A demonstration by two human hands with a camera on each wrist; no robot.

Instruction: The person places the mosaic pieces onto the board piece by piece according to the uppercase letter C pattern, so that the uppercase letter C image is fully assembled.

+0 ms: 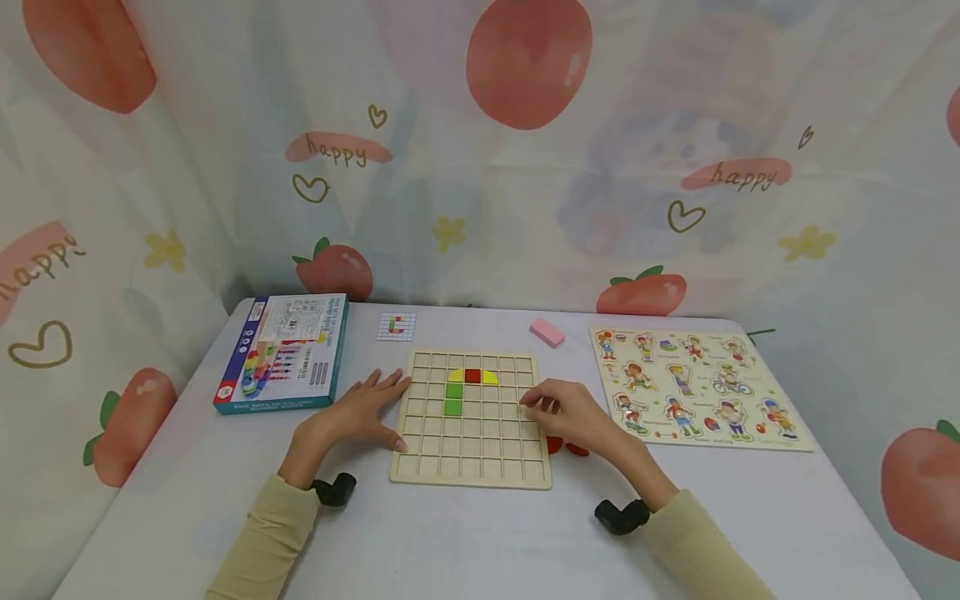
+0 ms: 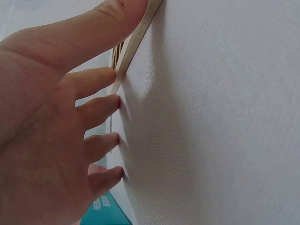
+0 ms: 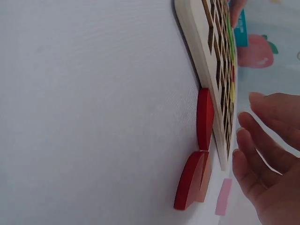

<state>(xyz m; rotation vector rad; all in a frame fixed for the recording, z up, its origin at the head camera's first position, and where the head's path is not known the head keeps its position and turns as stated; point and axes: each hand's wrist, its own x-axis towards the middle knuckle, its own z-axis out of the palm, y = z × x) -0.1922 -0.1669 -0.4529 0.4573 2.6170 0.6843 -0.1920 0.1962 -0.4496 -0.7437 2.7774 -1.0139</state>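
A wooden grid board [image 1: 471, 482] lies flat on the table. In its cells sit two green squares [image 1: 453, 407], a red square [image 1: 472, 376] and two yellow rounded pieces [image 1: 490, 377]. My left hand [image 1: 366, 414] is spread at the board's left side; its thumb touches the edge. Over the right edge hovers my right hand [image 1: 567, 412], fingers bent, with nothing seen between thumb and fingers in the right wrist view. Red curved pieces [image 3: 205, 119] lie on the table against the board's right side, partly hidden under that hand in the head view.
A small pattern card [image 1: 396, 327] lies behind the board, and a pink block [image 1: 547, 332] behind its right corner. At the left is a boxed set [image 1: 285, 354]. A wooden picture puzzle [image 1: 697, 383] occupies the right side. A printed curtain [image 1: 480, 208] hangs around the table.
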